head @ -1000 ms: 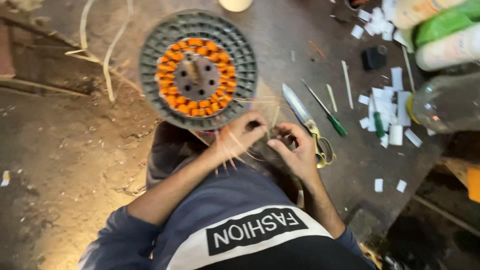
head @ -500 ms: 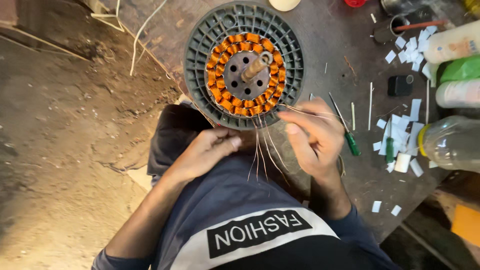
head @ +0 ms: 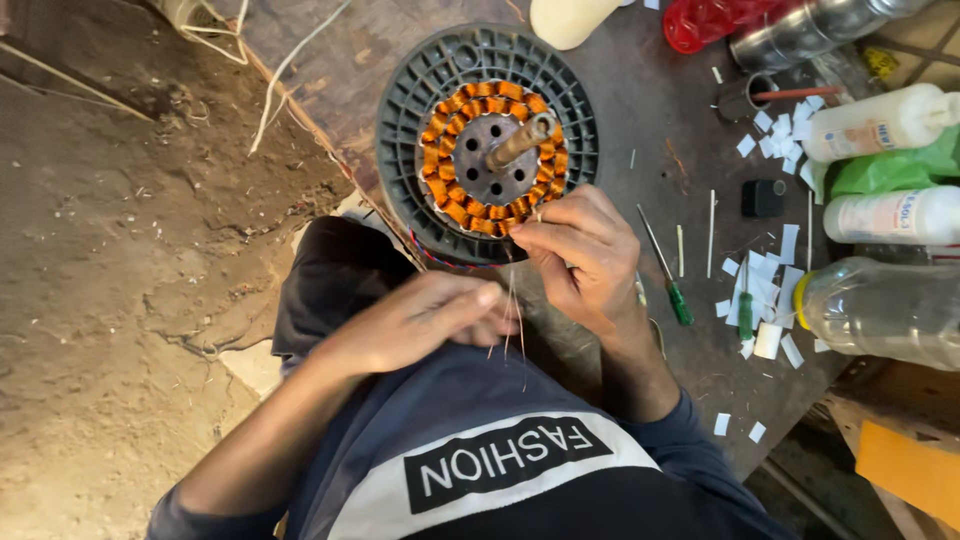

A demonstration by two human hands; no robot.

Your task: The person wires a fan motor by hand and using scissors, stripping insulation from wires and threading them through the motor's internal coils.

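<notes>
— Over the dirt floor [head: 110, 300] on the left, what do we see first?

— We see our left hand [head: 425, 320] above our lap, fingers drawn together and pinching thin wires [head: 512, 315] that hang down from the motor.

— And the motor?

— We have the round motor [head: 487, 145] lying flat at the near edge of the table [head: 660, 120], orange coils ringing its shaft.

— Our right hand [head: 585, 255]?

— We pinch the same wires at the coils' near rim, fingertips closed. Further right lie a green screwdriver [head: 668, 280], white paper scraps [head: 765, 275] and bottles [head: 885, 310].
</notes>
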